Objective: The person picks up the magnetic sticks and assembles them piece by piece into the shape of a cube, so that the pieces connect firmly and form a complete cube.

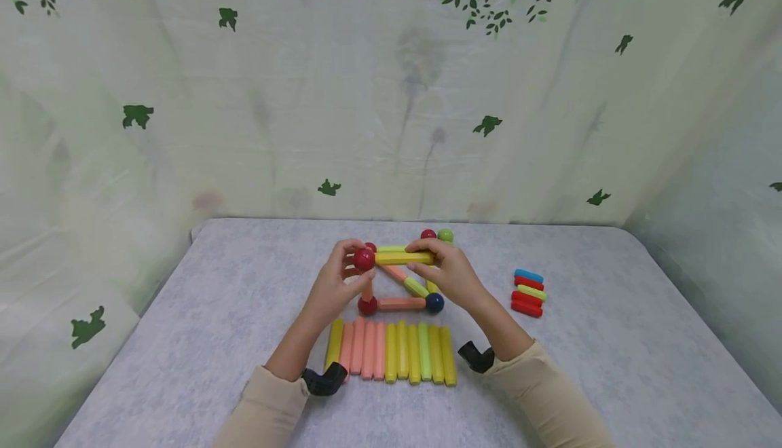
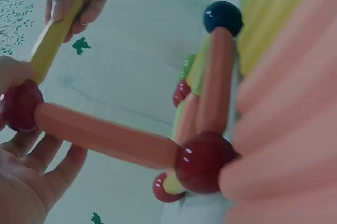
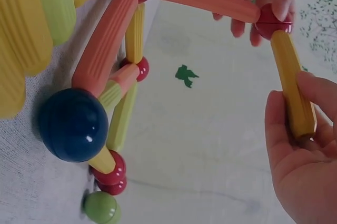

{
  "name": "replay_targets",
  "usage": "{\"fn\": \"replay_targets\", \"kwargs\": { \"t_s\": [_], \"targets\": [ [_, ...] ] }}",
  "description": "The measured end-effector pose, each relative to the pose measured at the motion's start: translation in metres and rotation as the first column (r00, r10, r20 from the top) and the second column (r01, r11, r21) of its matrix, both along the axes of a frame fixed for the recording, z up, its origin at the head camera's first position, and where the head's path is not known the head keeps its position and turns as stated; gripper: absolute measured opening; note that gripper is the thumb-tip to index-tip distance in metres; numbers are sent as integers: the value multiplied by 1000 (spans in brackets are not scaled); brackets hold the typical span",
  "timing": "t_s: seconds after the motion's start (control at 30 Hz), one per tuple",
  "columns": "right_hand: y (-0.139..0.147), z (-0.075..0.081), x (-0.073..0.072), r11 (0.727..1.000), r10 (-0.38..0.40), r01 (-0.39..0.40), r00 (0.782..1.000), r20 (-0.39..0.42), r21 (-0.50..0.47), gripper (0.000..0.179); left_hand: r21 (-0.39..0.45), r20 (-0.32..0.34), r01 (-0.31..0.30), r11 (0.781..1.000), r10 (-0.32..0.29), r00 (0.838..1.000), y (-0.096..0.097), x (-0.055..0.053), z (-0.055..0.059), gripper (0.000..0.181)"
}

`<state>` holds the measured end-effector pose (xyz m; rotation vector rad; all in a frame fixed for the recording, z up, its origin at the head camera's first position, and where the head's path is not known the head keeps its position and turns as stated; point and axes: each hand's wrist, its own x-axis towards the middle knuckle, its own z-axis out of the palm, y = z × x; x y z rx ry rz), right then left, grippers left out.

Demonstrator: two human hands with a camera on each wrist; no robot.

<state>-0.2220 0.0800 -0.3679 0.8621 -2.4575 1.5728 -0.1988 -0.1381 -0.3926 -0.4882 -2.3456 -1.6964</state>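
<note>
My left hand [image 1: 330,286] grips a red ball [image 1: 364,258] between thumb and fingers. That ball tops an upright salmon rod [image 2: 108,134], which rises from another red ball [image 2: 205,163] at a corner of a frame of rods. In my right hand [image 1: 451,275], thumb and fingertips pinch a yellow rod [image 1: 400,258]; its far end meets the held red ball. The frame's near side is a salmon rod [image 1: 401,304] running to a dark blue ball [image 1: 434,303]. Behind the hands, a salmon-and-yellow-green diagonal [image 3: 110,95] crosses the frame, partly hidden in the head view.
A row of yellow, salmon and light green rods [image 1: 391,353] lies nearer to me. Short red, blue and yellow-green pieces [image 1: 528,293] lie to the right. A green ball [image 1: 445,235] and a red ball [image 1: 428,234] sit at the back, close to the table's far edge.
</note>
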Motion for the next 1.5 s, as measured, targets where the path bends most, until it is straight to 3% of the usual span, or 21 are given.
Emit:
{"fn": "replay_targets", "kwargs": {
  "t_s": [0.17,0.37,0.43,0.57,0.67,0.77,0.93,1.0,1.1,1.17,1.3,1.4,1.5],
  "targets": [
    [-1,-1,-1,1000,21,-21,1000,-6,-12,21,-96,-2,48,994,-48,999,5,-5,7,44],
    [7,-1,-5,996,60,-58,998,27,-66,28,-143,-52,47,989,-55,997,7,-7,7,28],
    [14,-2,-10,992,39,-33,998,53,-121,31,-146,-57,47,988,-56,997,7,-8,6,28],
    [33,-14,-33,978,-89,104,992,90,-183,32,-142,-65,42,989,-51,997,7,-7,5,29],
    [43,-29,-52,977,-186,194,977,103,-82,31,-146,-66,34,989,-44,997,7,-7,5,29],
    [50,-47,-68,969,-232,217,963,135,121,34,-153,-63,34,988,-44,997,7,-6,5,29],
    [51,-64,-82,882,-268,173,949,165,438,42,-156,-54,48,987,-57,997,9,-6,4,26],
    [50,-66,-85,855,-288,174,943,168,489,43,-157,-54,51,986,-60,997,9,-7,4,26],
    [48,-66,-84,841,-323,194,929,181,505,41,-160,-58,51,986,-60,997,9,-7,5,26],
    [49,-65,-82,856,-346,217,915,208,469,39,-161,-56,48,986,-57,997,9,-6,5,27],
    [54,-61,-72,934,-324,254,899,293,252,38,-155,-47,37,987,-45,998,9,-6,6,26],
    [58,-53,-59,973,-220,229,911,349,14,40,-152,-41,31,988,-38,998,9,-6,6,27],
    [60,-42,-41,972,-107,175,924,367,-158,43,-146,-33,32,989,-37,999,9,-5,6,28]
  ]
}}
